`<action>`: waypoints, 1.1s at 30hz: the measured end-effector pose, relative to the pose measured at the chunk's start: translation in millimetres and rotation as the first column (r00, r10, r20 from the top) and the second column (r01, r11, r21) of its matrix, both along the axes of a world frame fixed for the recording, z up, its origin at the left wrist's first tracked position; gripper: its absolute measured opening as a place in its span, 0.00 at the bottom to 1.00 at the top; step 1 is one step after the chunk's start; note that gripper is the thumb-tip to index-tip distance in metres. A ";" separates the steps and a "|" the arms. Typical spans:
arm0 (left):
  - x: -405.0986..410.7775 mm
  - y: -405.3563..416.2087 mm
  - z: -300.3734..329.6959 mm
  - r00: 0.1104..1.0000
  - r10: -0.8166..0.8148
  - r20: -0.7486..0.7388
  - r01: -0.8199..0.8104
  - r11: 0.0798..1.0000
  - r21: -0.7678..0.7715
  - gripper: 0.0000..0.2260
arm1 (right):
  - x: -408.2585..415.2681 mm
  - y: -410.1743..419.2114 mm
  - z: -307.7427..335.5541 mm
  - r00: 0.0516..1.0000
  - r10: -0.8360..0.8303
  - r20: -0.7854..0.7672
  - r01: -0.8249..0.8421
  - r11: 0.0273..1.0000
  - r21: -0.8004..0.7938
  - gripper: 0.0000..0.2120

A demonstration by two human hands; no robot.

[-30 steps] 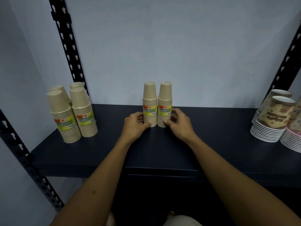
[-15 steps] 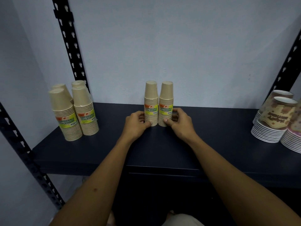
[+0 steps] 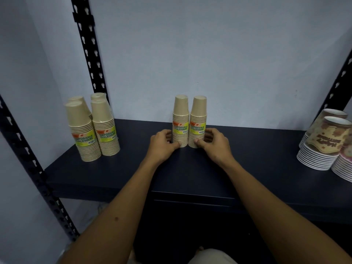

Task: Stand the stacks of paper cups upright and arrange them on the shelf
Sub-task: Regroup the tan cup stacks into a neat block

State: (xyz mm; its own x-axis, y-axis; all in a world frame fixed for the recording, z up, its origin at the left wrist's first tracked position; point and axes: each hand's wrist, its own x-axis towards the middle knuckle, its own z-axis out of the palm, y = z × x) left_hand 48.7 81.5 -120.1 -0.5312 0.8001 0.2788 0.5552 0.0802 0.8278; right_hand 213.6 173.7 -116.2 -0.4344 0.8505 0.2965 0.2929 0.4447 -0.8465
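Gripping 2 middle cup stacks (image 3: 189, 121): left hand (image 3: 162, 143), right hand (image 3: 214, 144) | 4 left stacks (image 3: 91, 128) | shelf (image 3: 190, 172)

I see 2 tan cup stacks (image 3: 189, 121) upright mid shelf (image 3: 257, 159), touching; 4 more stacks (image 3: 92, 128) w/ green labels at left.

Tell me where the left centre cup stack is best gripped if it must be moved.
Low, on the ringed rims below the label, from its free left side, where the left hand already cups the left stack. It stands upright, and the right stack blocks its right side. Gripping the tapered top cup would likely lift that cup alone.
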 end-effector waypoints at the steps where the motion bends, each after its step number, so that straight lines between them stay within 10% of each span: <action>1: 0.1 -2.5 0.4 1.000 0.019 -0.011 -0.019 1.000 -0.009 0.28 | 1.0 -1.2 0.2 1.000 -0.015 0.027 0.015 1.000 0.010 0.28; 12: -0.3 -79.1 3.0 0.912 -0.006 -0.410 -0.119 0.953 -0.278 0.17 | 20.4 -52.0 -2.7 0.779 -0.279 0.562 0.020 0.906 0.424 0.12; 23: -44.0 -170.4 -9.4 0.852 0.281 -0.442 -0.362 0.926 -0.108 0.13 | -56.8 -114.0 -0.3 0.827 0.153 0.542 -0.410 0.822 0.394 0.12; 33: -81.4 -192.0 -0.5 0.826 0.561 0.057 -0.562 0.812 0.160 0.08 | -149.6 -131.0 1.8 0.836 0.312 0.452 -0.434 0.880 0.195 0.30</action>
